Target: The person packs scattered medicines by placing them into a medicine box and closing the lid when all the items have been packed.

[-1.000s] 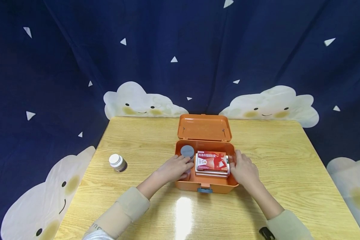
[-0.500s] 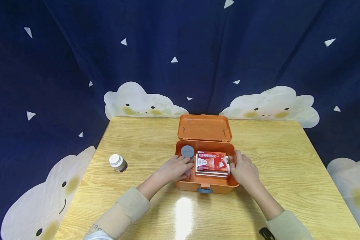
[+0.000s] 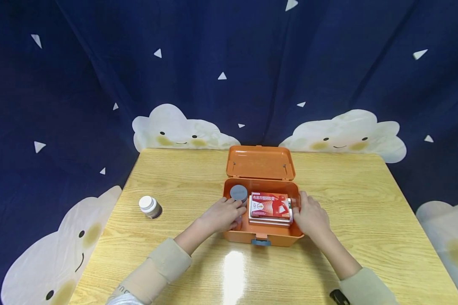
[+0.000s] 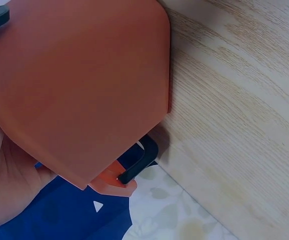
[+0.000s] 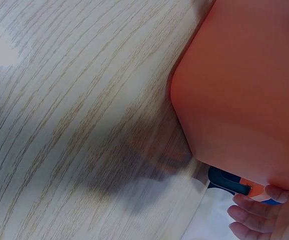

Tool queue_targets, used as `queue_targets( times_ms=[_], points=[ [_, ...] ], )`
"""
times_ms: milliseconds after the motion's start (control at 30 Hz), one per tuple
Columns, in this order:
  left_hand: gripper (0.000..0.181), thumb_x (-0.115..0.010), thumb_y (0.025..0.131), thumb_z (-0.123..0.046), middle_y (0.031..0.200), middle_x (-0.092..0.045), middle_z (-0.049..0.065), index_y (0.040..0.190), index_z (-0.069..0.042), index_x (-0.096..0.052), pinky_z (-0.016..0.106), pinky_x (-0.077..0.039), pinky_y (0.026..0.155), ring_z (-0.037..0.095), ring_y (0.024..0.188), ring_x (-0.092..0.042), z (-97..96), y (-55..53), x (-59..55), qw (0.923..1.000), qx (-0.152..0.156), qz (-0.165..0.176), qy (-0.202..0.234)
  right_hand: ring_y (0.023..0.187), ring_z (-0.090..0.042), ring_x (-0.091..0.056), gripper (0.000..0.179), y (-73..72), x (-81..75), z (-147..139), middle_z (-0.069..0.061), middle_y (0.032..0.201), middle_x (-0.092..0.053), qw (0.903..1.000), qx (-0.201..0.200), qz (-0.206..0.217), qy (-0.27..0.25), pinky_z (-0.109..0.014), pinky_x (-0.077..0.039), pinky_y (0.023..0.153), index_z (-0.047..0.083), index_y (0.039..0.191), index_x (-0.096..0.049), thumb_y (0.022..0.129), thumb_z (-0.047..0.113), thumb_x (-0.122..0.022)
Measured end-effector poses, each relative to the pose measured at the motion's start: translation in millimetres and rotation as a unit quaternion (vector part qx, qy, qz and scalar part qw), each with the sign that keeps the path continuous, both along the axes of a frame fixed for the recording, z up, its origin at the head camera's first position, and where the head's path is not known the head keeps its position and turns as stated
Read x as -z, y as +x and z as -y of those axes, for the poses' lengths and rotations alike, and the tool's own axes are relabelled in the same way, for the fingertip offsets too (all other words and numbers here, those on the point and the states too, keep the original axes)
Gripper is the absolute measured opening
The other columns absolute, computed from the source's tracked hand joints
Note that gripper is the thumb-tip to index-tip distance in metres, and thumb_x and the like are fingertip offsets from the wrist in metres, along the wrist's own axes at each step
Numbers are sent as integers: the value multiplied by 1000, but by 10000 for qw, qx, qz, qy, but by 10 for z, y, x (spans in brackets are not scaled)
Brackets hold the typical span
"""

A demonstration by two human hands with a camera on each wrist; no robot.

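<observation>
An orange medicine box [image 3: 260, 239] stands on the table with its lid [image 3: 259, 162] raised. My left hand [image 3: 222, 214] reaches over its left wall, fingers beside a grey-capped bottle [image 3: 238, 192]; whatever lies beneath the palm is mostly hidden. At the right wall, my right hand [image 3: 314, 215] grips the rim, thumb inside and other fingers outside. Between both hands, a red medicine carton [image 3: 269, 204] tops a stack of white cartons [image 3: 269, 222] in the box. Each wrist view shows the box front [image 4: 84, 90], with part of that hand behind its edge.
A white-capped bottle [image 3: 150, 206] stands on the left of the wooden table [image 3: 183, 169]. Behind the table hangs a dark blue curtain [image 3: 198, 51] with white triangles and cloud faces. A blue latch [image 3: 261, 242] juts from the box front.
</observation>
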State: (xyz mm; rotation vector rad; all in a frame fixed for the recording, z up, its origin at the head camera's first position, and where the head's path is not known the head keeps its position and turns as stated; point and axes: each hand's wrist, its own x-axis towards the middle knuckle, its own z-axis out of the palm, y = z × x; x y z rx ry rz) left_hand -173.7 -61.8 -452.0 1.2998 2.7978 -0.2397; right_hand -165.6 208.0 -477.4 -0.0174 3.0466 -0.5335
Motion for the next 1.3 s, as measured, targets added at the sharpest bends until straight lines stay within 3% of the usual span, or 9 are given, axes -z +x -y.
queue_targets(
  times_ms=[400, 567, 733, 900, 1067, 1300],
  points=[
    [31, -63, 83, -30, 106, -59, 0, 111, -18, -60, 33, -45, 82, 17, 97, -56, 21, 10, -41, 9997, 21, -35, 232, 87, -40, -53, 46, -2, 1, 3, -23, 99, -53, 10000, 33, -16, -31, -53, -43, 67, 0, 125, -38, 85, 21, -49],
    [29, -57, 88, -29, 106, -58, 1, 113, -15, -61, 35, -44, 86, 18, 98, -54, 72, -4, -46, 9970, 101, -99, 758, 89, -40, -53, 47, -1, -3, 4, -24, 101, -53, 10000, 31, 14, -37, -54, -43, 68, 0, 125, -37, 85, 20, -49],
    [33, -54, 90, -30, 114, -55, 2, 117, -12, -59, 39, -40, 93, 20, 105, -50, 157, -33, -35, 9878, 84, -215, 1543, 91, -41, -52, 48, -4, 5, 4, -25, 104, -53, 10000, 40, 50, -49, -55, -43, 69, -1, 127, -36, 85, 20, -49],
    [39, -55, 89, -31, 124, -50, 8, 123, -11, -54, 44, -32, 100, 24, 116, -44, 256, -76, -31, 9722, -324, -658, 2222, 90, -41, -53, 47, -1, 5, 5, -25, 103, -53, 10000, 27, -1, -41, -55, -43, 68, -1, 126, -37, 85, 21, -49],
    [46, -53, 89, -35, 127, -48, 11, 127, -9, -49, 44, -27, 102, 26, 118, -41, 390, -112, -20, 9620, -1014, -1111, 2278, 90, -41, -53, 47, -3, 9, 4, -24, 102, -53, 10000, 39, 25, -38, -55, -43, 68, 0, 125, -37, 85, 21, -49],
    [49, -49, 90, -35, 134, -41, 14, 131, -9, -45, 49, -20, 105, 31, 123, -36, 597, -141, 30, 9489, -1885, -1181, 2238, 90, -40, -53, 47, -6, -3, 4, -23, 101, -53, 10000, 58, 48, -30, -54, -43, 68, 1, 126, -37, 86, 21, -49]
  ],
)
